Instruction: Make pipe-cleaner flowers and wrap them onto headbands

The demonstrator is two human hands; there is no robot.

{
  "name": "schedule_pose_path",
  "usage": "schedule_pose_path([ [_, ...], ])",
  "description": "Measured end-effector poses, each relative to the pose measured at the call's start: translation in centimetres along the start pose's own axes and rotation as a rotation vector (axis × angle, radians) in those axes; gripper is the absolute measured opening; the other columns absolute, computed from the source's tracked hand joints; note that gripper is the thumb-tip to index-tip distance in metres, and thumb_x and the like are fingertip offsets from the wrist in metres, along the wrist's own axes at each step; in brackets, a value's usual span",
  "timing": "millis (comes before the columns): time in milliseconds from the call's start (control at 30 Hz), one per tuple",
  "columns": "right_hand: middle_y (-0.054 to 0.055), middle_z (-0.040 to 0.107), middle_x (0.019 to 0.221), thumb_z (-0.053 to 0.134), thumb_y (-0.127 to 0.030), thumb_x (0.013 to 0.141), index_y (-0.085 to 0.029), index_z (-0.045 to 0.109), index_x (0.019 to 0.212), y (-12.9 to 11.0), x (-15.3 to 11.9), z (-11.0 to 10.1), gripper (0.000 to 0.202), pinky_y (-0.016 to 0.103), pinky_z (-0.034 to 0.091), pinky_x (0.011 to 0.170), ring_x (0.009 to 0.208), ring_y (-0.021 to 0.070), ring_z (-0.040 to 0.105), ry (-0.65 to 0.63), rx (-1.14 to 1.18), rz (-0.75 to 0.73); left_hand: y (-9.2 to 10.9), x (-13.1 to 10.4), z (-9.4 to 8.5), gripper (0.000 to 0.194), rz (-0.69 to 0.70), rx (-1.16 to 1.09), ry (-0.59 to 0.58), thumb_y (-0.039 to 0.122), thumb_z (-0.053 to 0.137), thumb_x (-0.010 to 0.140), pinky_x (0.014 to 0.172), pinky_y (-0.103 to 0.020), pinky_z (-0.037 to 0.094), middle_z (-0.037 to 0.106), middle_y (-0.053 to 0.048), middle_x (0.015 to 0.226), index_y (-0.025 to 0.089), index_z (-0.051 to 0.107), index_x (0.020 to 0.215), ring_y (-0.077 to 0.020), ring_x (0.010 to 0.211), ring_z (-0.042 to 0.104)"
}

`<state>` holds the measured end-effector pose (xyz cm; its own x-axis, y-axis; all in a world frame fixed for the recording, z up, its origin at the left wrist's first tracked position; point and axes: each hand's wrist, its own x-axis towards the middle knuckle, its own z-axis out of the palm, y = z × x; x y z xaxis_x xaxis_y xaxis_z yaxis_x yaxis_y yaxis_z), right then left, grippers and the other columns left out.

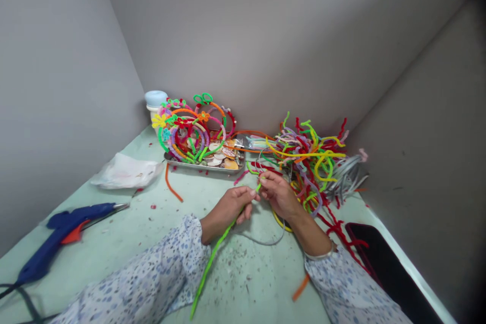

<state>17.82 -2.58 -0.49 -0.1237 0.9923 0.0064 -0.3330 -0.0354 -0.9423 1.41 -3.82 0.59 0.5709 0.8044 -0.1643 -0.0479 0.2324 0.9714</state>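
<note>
My left hand (232, 207) is closed on a bright green pipe cleaner (212, 258), whose long tail runs down toward the front of the table. Close to it on the right, my right hand (279, 193) pinches the upper end of the same green strand, beside a thin grey hoop (283, 233). The hoop curves below and between my wrists. The fingertips of the two hands are nearly touching. Whether the green strand is wound on the hoop is too small to tell.
Behind stands a metal tray (205, 166) with colourful hoops and flat pieces. A tangled pile of pipe cleaners (311, 157) lies right of it. A blue glue gun (56, 238) and plastic bag (127, 171) are at left, a black phone (391, 268) at right.
</note>
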Motion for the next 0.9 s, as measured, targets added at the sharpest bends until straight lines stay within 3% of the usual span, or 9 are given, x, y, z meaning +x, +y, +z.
schedule_pose_path([
  [267, -0.005, 0.049, 0.058, 0.070, -0.029, 0.068, -0.022, 0.067, 0.085, 0.18, 0.09, 0.00, 0.019, 0.023, 0.028, 0.048, 0.048, 0.0082, 0.039, -0.003, -0.001, -0.017, -0.49, 0.12, -0.54, 0.034, -0.009, -0.058, -0.007, 0.047, 0.050, 0.081, 0.030, -0.018, 0.017, 0.042, 0.008, 0.038, 0.014, 0.058, 0.080, -0.0042, 0.025, 0.027],
  [900, -0.005, 0.048, 0.056, 0.071, -0.027, 0.069, -0.019, 0.063, 0.071, 0.14, 0.02, -0.25, 0.012, 0.022, 0.027, 0.047, 0.049, 0.0076, 0.038, -0.027, 0.033, -0.055, 0.24, -0.31, -0.53, 0.031, -0.010, -0.013, -0.052, 0.044, 0.048, 0.083, 0.029, -0.017, 0.018, 0.041, 0.008, 0.038, 0.015, 0.058, 0.080, -0.0044, 0.026, 0.027],
])
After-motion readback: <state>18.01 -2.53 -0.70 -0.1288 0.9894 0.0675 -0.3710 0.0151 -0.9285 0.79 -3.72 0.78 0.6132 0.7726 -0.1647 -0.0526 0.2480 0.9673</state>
